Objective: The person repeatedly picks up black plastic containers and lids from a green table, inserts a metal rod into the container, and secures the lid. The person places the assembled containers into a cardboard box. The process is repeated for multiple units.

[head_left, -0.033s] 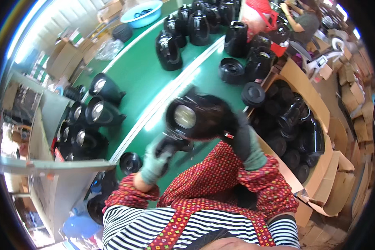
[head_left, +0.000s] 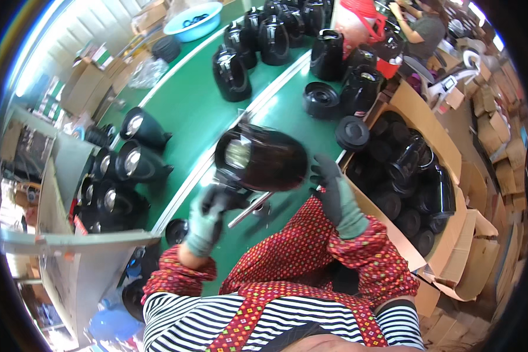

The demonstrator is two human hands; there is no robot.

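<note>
A glossy black jug point(head_left: 270, 161), smeared by motion, lies tilted in front of me with its round silvery end to the left. My left hand point(head_left: 204, 214), in a green glove with a dark palm, is closed at the jug's lower left side, seemingly round its dark handle. A thin metal rod point(head_left: 250, 210) slants out beside that hand; whether the hand also holds it I cannot tell. Just right of the jug, my right hand point(head_left: 333, 196) has its gloved fingers spread, apart from the jug. Something small and red shows by its fingers.
Black jugs stand on the green table point(head_left: 188, 123) at the back, and several more lie at the left. Lids point(head_left: 352, 133) rest near a cardboard box point(head_left: 425, 120) of black parts at the right. A blue basin point(head_left: 193, 23) and a co-worker point(head_left: 425, 35) are farther off.
My right hand has come off the jug's right end and its fingers have spread. The jug and my left hand have shifted slightly left. The metal rod now shows more plainly.
</note>
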